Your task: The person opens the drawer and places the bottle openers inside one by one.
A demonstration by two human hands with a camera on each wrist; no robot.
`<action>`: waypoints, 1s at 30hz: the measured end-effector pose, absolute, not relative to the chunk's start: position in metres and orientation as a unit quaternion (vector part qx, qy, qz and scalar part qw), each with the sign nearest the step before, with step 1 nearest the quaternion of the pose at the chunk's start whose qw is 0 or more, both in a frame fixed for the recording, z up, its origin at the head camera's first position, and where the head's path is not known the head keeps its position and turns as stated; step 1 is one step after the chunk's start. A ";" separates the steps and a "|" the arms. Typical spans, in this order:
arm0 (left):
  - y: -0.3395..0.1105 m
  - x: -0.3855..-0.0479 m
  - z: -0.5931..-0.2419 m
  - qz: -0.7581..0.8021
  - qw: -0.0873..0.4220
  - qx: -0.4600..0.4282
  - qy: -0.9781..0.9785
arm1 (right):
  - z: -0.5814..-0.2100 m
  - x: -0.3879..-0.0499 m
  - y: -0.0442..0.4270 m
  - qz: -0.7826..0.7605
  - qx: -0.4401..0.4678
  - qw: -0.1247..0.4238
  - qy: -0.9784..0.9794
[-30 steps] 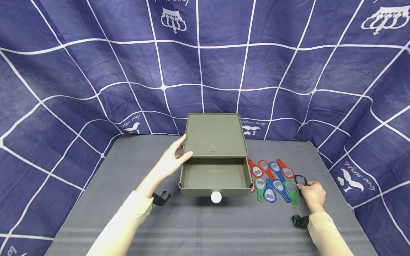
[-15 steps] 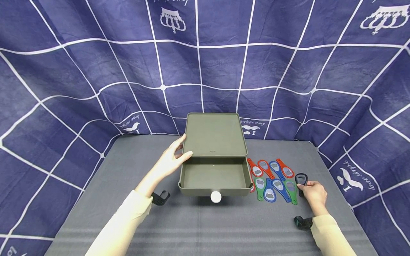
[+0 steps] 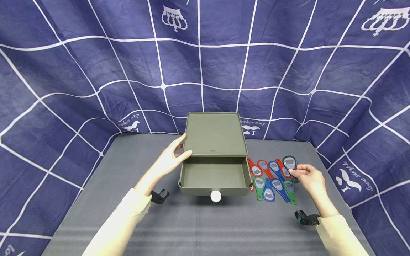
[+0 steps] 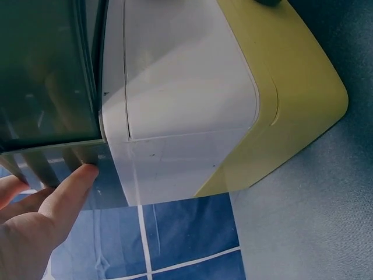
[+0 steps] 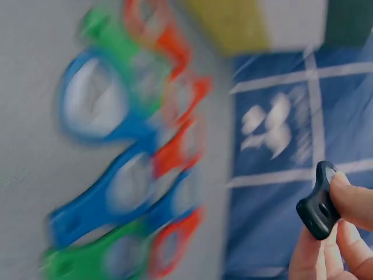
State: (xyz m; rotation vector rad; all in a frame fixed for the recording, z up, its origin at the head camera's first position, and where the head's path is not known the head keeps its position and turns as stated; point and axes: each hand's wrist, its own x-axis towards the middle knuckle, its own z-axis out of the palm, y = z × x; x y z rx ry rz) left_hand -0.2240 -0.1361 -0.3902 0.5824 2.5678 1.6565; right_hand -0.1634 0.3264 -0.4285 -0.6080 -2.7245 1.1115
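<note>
My left hand (image 3: 168,160) rests against the left side of an olive storage box (image 3: 215,133), its thumb near the lid's front corner. The left wrist view has those fairly straight fingers (image 4: 73,195) touching the box's wall. Below the lid, a drawer (image 3: 214,177) with a white knob (image 3: 216,196) is pulled out and holds nothing visible. At the right, my right hand (image 3: 310,179) pinches a black bottle opener (image 3: 289,163) between thumb and fingers, raised over the other openers. The right wrist view shows its handle end (image 5: 317,210) sticking out of the grip.
Several red, blue and green bottle openers lie in two rough rows right of the drawer, among them a blue opener (image 3: 268,195) and a red opener (image 3: 264,166). A grey cloth (image 3: 198,227) covers the table. Behind hangs a blue curtain (image 3: 221,71) with white lines.
My right hand has lifted the black bottle opener from the table's right side and brought it up and leftward, over the nearest openers. The left hand stays at the box.
</note>
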 end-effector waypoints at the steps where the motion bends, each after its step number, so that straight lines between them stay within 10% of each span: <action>1: -0.136 -0.224 -0.390 0.532 0.016 0.187 0.826 | -0.420 -0.164 0.320 0.381 -0.183 0.069 -0.904; 15: -0.137 -0.224 -0.390 0.534 0.017 0.188 0.825 | -0.336 -0.164 0.219 0.527 0.025 0.023 -0.849; 30: -0.137 -0.224 -0.390 0.525 0.014 0.184 0.831 | -0.344 -0.164 0.157 0.489 0.145 -0.066 -0.857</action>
